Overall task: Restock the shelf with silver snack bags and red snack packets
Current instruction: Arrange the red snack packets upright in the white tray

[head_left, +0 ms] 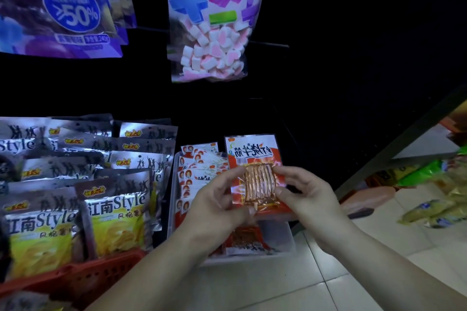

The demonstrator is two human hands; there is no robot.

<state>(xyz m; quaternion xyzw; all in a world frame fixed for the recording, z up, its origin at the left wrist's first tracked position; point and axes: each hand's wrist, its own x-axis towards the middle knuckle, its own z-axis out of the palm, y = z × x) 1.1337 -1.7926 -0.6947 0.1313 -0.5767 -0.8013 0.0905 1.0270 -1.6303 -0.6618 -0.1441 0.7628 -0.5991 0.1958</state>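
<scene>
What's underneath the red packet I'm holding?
A clear bin with a row of packets standing at its left and another packet lower down. The held red packet, left hand and right hand cover the rest of the bin.

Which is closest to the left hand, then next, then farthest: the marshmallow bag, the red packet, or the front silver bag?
1. Red packet: held in the left hand itself, in the middle.
2. Front silver bag: standing just to the left.
3. Marshmallow bag: hanging high above, farthest.
</scene>
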